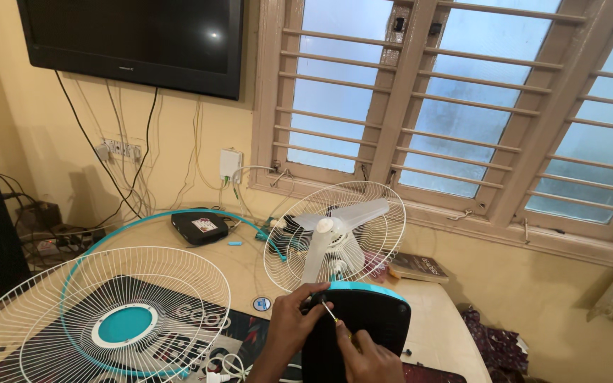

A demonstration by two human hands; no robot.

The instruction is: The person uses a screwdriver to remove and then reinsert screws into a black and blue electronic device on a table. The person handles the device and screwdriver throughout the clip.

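Gripping the top edge of a black plastic fan base with a teal rim [363, 319], the left hand [294, 323] has its fingers curled over that edge, thumb side toward the right hand. The right hand [369, 357] sits just below and to the right of those fingers, closed around what looks like a thin screwdriver with a pale yellow handle [333, 314]; its tip seems to meet the base right beside the left fingertips, though the contact point is too small to tell for sure. Just beyond the fingers, on the cream tabletop [434, 326], stands a white wire rear fan guard with pale white blades [335, 234], tilted upright. Well off to the left of the left hand lies a white wire front fan guard with a teal centre disc [108, 319], with a loose teal ring around it. A brown book [418, 267] lies to the right, past the blades.
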